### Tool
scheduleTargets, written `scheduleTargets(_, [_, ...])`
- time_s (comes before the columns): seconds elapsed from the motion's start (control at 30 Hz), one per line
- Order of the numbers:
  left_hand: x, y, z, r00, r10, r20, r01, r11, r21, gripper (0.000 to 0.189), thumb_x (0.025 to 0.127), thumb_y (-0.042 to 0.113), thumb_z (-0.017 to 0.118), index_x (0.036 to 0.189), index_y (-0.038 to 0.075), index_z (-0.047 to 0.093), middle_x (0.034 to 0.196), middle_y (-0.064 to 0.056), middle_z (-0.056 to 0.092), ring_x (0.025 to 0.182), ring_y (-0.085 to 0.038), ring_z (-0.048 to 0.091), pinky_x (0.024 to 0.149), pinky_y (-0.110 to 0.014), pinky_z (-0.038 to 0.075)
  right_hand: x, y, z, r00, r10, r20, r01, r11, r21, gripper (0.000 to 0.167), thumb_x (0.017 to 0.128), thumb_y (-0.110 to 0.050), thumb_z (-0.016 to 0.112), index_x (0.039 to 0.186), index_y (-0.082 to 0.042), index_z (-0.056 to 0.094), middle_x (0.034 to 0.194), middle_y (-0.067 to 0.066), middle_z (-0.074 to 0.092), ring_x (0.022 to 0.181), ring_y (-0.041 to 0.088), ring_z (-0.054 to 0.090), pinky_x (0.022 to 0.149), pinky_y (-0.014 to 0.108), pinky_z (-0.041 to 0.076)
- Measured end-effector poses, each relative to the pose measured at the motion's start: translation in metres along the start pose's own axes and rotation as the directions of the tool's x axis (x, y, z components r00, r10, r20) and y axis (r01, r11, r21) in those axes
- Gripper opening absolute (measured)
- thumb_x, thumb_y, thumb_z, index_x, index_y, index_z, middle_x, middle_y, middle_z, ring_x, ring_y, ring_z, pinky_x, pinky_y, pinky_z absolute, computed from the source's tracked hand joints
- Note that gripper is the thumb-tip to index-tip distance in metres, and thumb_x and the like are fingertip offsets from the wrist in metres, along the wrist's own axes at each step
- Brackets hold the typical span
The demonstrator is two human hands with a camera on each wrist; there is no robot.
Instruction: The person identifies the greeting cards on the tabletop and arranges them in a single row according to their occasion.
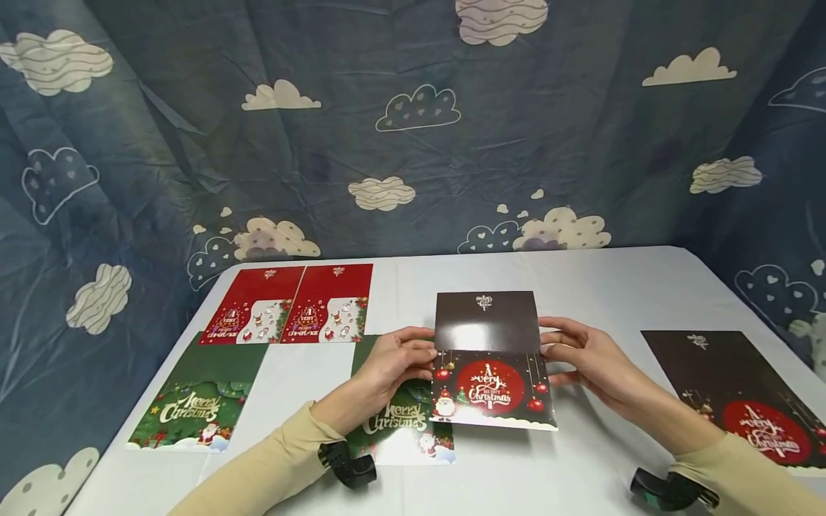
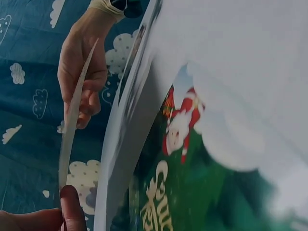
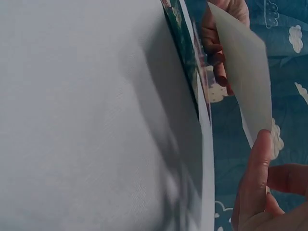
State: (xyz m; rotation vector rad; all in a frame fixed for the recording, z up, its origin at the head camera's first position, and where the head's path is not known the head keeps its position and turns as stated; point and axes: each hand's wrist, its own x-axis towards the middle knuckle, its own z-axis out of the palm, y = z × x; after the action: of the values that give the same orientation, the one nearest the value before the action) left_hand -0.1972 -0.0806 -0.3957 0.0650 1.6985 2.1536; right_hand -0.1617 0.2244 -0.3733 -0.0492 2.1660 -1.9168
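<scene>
A dark brown and red Christmas card (image 1: 485, 321), unfolded with a crease across its middle, is held up above the white table. My left hand (image 1: 395, 364) pinches its left edge, and my right hand (image 1: 590, 362) grips the right edge. From the right wrist, the card's pale back (image 3: 248, 72) shows between both hands; the left wrist view catches it almost edge-on. Beneath my left hand and the held card lies a green Merry Christmas card (image 1: 403, 451), partly covered from sight.
Two red cards (image 1: 258, 287) (image 1: 338, 283) lie side by side at the table's back left. Another green card (image 1: 200, 401) sits in front of them. A second dark brown card (image 1: 703, 358) lies at the right. Cloud-patterned cloth (image 1: 413, 165) hangs behind the white table (image 1: 600, 279).
</scene>
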Motion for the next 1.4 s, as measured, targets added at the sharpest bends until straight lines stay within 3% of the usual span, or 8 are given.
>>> scheduleTargets(0.1, [0.005,0.002,-0.005,0.999,0.018,-0.049,-0.017,1.000,0.014,0.037,0.088,-0.011,0.061,0.125,-0.010,0.057,0.088,-0.007,0.068,0.062,-0.011,0.061,0.057,-0.022,0.055,0.007,-0.002,0.005,1.000,0.008,0.009,-0.008,1.000,-0.007,0.060,0.097,-0.007,0.058,0.150,-0.001,0.031,0.114,0.014,0.060,0.091,0.022,0.065,0.071,0.041,0.060])
scheduleTargets(0.3, [0.013,0.010,-0.018,0.995,0.054,-0.082,-0.048,0.996,0.071,0.031,0.090,-0.010,0.060,0.120,-0.012,0.059,0.081,-0.004,0.067,0.058,-0.011,0.060,0.055,-0.021,0.055,0.025,-0.005,0.015,1.000,0.013,0.012,-0.012,1.000,-0.010,0.059,0.096,-0.004,0.056,0.149,0.000,0.032,0.114,0.017,0.061,0.089,0.023,0.063,0.072,0.040,0.060])
scheduleTargets(0.53, [0.024,0.021,-0.037,0.984,0.062,-0.169,-0.046,0.994,0.098,0.026,0.090,-0.009,0.062,0.115,-0.012,0.063,0.077,-0.004,0.068,0.057,-0.009,0.060,0.054,-0.022,0.055,0.054,-0.006,0.030,1.000,-0.020,0.003,0.020,1.000,0.012,0.056,0.093,0.003,0.055,0.147,0.003,0.036,0.106,0.015,0.063,0.083,0.020,0.063,0.071,0.039,0.060])
scheduleTargets(0.77, [0.037,0.031,-0.056,0.977,0.111,-0.179,-0.082,0.983,0.162,0.029,0.087,-0.011,0.061,0.116,-0.014,0.061,0.075,-0.005,0.068,0.055,-0.010,0.060,0.054,-0.024,0.057,0.081,-0.010,0.041,0.997,-0.070,0.012,0.070,0.998,-0.004,0.056,0.090,0.008,0.052,0.144,0.006,0.038,0.103,0.016,0.060,0.079,0.018,0.062,0.069,0.038,0.060])
scheduleTargets(1.17, [0.060,0.049,-0.086,0.958,0.076,-0.278,-0.029,0.985,0.170,0.027,0.087,-0.010,0.064,0.114,-0.014,0.063,0.073,-0.008,0.065,0.052,-0.012,0.061,0.054,-0.025,0.057,0.138,-0.019,0.059,0.996,-0.081,0.034,0.081,0.997,-0.013,0.055,0.092,0.009,0.051,0.146,0.006,0.038,0.108,0.020,0.055,0.079,0.016,0.062,0.072,0.037,0.060])
scheduleTargets(1.4, [0.071,0.054,-0.100,0.949,0.078,-0.305,-0.018,0.981,0.195,0.025,0.088,-0.011,0.064,0.112,-0.014,0.064,0.077,-0.011,0.067,0.052,-0.014,0.062,0.055,-0.027,0.058,0.164,-0.016,0.068,0.999,-0.042,0.020,0.042,0.999,0.010,0.051,0.092,0.008,0.053,0.143,0.005,0.044,0.100,0.015,0.059,0.077,0.015,0.063,0.071,0.033,0.060])
